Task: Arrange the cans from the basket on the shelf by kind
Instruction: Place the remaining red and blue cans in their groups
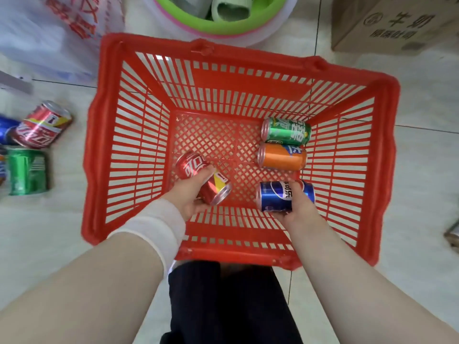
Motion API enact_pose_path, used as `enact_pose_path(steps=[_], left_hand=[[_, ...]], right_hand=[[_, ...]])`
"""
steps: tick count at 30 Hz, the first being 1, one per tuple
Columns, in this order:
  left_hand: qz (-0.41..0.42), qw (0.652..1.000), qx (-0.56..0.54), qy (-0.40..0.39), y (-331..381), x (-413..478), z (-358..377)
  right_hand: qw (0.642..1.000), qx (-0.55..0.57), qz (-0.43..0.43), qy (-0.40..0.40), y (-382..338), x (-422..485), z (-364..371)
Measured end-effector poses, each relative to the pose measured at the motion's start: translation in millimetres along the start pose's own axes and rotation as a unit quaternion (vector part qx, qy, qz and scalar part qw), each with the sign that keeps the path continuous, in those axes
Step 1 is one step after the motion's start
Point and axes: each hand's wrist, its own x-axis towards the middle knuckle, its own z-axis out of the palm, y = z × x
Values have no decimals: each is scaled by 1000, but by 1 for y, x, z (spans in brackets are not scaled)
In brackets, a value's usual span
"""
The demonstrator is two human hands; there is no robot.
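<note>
Low in the frame's centre, inside the basket (pixel 139 145), the left hand (pixel 187 196) curls its fingers round a red can (pixel 192 166) and the right hand (pixel 299 209) clamps a blue can (pixel 274 196). Best lift both straight up (the near rim (pixel 236 256) sits close); the green can (pixel 285 131) and orange can (pixel 282 157) lie centre-right.

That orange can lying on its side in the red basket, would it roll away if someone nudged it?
Probably it would roll: the orange can lies on its side on the flat mesh floor of the basket. Not far that way, though; the green can right beside it would likely stop it. Its glossy skin may be slippery. Full or empty, I cannot tell.
</note>
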Motion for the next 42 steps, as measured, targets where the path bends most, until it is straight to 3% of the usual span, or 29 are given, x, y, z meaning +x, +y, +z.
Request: enact_pose_path(steps=[6,15,23,31,42], left_hand=[[71,994,55,-61,1,-151,-1],[163,980,102,-45,22,-386,-19],[260,951,52,-160,31,-539,-20],[343,913,66,-211,62,-658,-24],[489,852,116,-149,115,-760,-42]], right_hand=[[995,-68,-61,-49,-9,-143,-43],[958,-144,-138,-206,-47,-384,-127],[937,-80,-120,-318,-67,-531,-173],[883,-73,-193,-422,-87,-655,-189],[776,-114,-373,-495,-122,-765,-181]])
